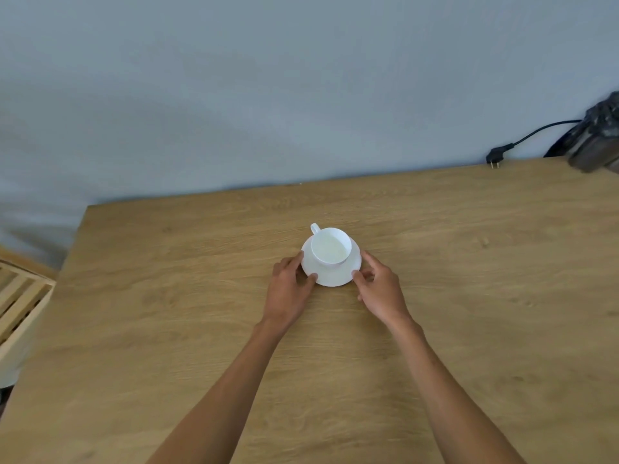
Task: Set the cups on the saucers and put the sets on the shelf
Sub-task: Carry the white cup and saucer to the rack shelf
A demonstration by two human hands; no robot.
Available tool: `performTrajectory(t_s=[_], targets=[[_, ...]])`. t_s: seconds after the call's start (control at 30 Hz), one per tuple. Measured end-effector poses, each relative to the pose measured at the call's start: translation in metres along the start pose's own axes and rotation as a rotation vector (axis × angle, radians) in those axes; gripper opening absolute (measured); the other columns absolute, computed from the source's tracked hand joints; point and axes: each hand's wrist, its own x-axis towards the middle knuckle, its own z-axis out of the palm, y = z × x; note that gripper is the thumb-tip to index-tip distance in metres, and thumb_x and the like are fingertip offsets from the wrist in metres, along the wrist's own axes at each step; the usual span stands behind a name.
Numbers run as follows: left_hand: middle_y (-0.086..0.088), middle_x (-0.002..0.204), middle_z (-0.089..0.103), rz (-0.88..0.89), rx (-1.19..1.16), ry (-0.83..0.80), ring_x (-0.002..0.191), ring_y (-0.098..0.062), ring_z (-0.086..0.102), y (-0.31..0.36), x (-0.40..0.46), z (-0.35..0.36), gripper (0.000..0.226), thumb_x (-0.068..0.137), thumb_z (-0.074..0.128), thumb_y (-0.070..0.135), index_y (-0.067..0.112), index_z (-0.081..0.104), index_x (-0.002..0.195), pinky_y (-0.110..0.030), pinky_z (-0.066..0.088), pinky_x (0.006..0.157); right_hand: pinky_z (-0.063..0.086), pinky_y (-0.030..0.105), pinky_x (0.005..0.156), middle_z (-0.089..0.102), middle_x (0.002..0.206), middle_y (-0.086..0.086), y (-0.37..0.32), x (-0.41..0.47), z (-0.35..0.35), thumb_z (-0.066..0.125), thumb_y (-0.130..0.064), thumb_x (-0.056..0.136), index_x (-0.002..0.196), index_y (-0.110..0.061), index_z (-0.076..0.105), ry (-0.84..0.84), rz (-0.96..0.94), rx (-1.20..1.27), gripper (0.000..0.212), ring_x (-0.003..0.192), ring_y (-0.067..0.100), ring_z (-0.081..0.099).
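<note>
A white cup (330,246) stands upright on a white saucer (330,275) near the middle of the wooden table (167,329), its handle pointing to the far left. My left hand (290,289) grips the saucer's left rim with thumb and fingers. On the opposite side, my right hand (376,289) pinches the saucer's right rim. The set rests on the tabletop.
A slatted wooden shelf (20,303) shows at the left edge, below table height. At the far right corner lies a dark object (596,139) with a black cable and plug (499,155). A grey wall stands behind the table.
</note>
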Motion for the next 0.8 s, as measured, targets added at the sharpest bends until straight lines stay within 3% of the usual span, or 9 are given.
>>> performTrajectory(t_s=[0.1, 0.27, 0.6, 0.73, 0.8], targets=[[0.0, 0.116, 0.059, 0.001, -0.001, 0.012, 0.109, -0.02, 0.052, -0.003, 0.001, 0.002, 0.057, 0.085, 0.068, 0.031, 0.02, 0.05, 0.137, -0.038, 0.045, 0.096, 0.05, 0.016, 0.05, 0.071, 0.081, -0.005, -0.001, 0.0, 0.003, 0.062, -0.02, 0.095, 0.141, -0.032, 0.052, 0.032, -0.004, 0.045, 0.048, 0.045, 0.009, 0.06], [0.002, 0.113, 0.059, -0.006, -0.046, 0.05, 0.106, -0.017, 0.052, -0.004, -0.002, 0.002, 0.058, 0.084, 0.07, 0.028, 0.018, 0.051, 0.137, -0.035, 0.044, 0.097, 0.048, 0.022, 0.044, 0.071, 0.083, 0.0, -0.002, 0.0, 0.01, 0.065, -0.012, 0.093, 0.142, -0.026, 0.052, 0.051, 0.045, 0.149, 0.053, 0.046, 0.012, 0.059], [0.01, 0.106, 0.059, -0.038, -0.208, 0.134, 0.096, -0.008, 0.06, -0.01, -0.023, -0.033, 0.055, 0.081, 0.073, 0.023, 0.018, 0.056, 0.133, -0.031, 0.051, 0.087, 0.055, 0.025, 0.061, 0.074, 0.084, 0.002, -0.019, -0.016, 0.032, 0.069, -0.014, 0.092, 0.142, -0.027, 0.053, 0.024, 0.004, 0.242, 0.054, 0.053, 0.006, 0.064], [0.011, 0.108, 0.059, -0.052, -0.24, 0.201, 0.094, 0.0, 0.059, -0.016, -0.038, -0.068, 0.053, 0.081, 0.072, 0.019, 0.017, 0.057, 0.132, -0.017, 0.048, 0.082, 0.054, 0.022, 0.06, 0.074, 0.086, 0.003, -0.044, -0.031, 0.053, 0.069, -0.013, 0.091, 0.142, -0.025, 0.054, -0.012, -0.046, 0.257, 0.054, 0.055, 0.006, 0.064], [0.01, 0.108, 0.059, -0.06, -0.258, 0.244, 0.093, -0.001, 0.059, -0.023, -0.049, -0.089, 0.052, 0.081, 0.072, 0.018, 0.018, 0.057, 0.131, -0.016, 0.048, 0.08, 0.057, 0.024, 0.064, 0.074, 0.083, 0.003, -0.059, -0.041, 0.068, 0.069, -0.013, 0.091, 0.143, -0.023, 0.053, -0.046, -0.07, 0.271, 0.055, 0.058, 0.007, 0.065]])
